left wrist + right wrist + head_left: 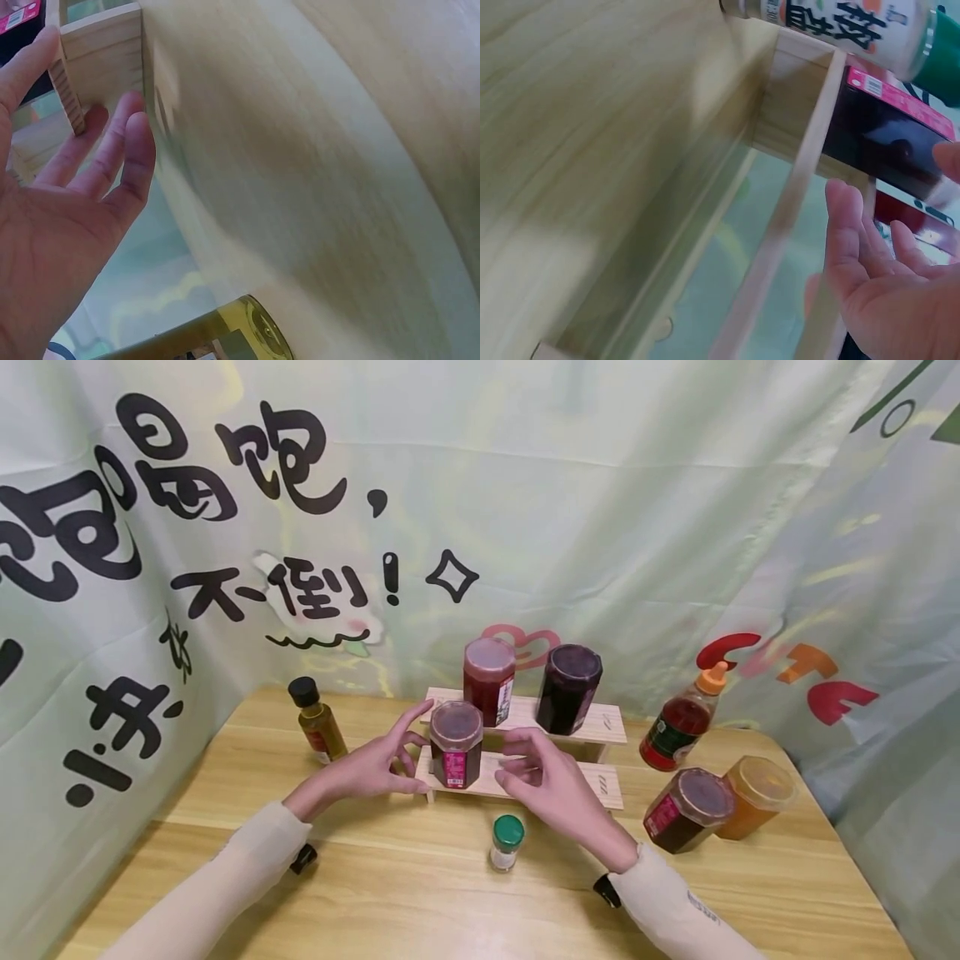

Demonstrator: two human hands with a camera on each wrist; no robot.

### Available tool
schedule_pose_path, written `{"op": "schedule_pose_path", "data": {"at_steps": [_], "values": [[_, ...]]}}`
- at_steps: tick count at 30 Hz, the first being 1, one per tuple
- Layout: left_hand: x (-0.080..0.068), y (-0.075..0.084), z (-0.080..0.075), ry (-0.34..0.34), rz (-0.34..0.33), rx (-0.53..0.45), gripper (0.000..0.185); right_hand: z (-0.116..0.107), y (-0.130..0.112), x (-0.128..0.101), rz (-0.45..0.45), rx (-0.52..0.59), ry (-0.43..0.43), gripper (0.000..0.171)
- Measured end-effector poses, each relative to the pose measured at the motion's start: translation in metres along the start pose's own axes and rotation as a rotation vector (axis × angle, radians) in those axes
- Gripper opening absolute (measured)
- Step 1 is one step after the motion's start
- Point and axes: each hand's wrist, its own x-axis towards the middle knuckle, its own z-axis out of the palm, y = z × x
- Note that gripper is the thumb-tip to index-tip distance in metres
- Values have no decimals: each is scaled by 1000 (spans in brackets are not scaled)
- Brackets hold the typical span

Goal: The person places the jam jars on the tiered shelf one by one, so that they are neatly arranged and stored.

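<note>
A dark jar with a pink label (pixel 456 747) stands upright at the left end of the lower step of a two-tier wooden rack (pixel 498 768). My left hand (pixel 375 764) is just left of this jar, fingers spread and loosely bent, right at the rack's end. In the left wrist view its fingers (pixel 135 150) overlap the rack's end panel (pixel 105 64). To the jar's right, my right hand (pixel 551 781) hovers over the front of the lower step, fingers loosely curved with nothing between them. The right wrist view also shows the jar (pixel 889 139) beyond the right hand (pixel 892 300).
A red jar (pixel 487 689) and a dark jar (pixel 570 693) stand on the upper step. In front is a green-capped shaker (pixel 506 843); an oil bottle (pixel 321 727) stands left. At right are a red sauce bottle (pixel 678 727), another dark jar (pixel 686 810) and an amber jar (pixel 756 797).
</note>
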Motion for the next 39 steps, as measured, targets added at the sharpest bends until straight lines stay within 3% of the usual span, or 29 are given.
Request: {"op": "schedule_pose_path", "data": {"at_steps": [13,25,32,39], "values": [[0,1,-1,7,24,35,125,-33,-10,-28,-90,-39,163,32],[1,0,-1,4,19,26,123,-71,-18,-62,-72,-157,300,36],[2,6,-1,2,11,34,123,-87,-18,-90,9,-277,434,58],[0,1,-1,2,13,26,125,-100,-9,-116,135,-280,522,84]]}}
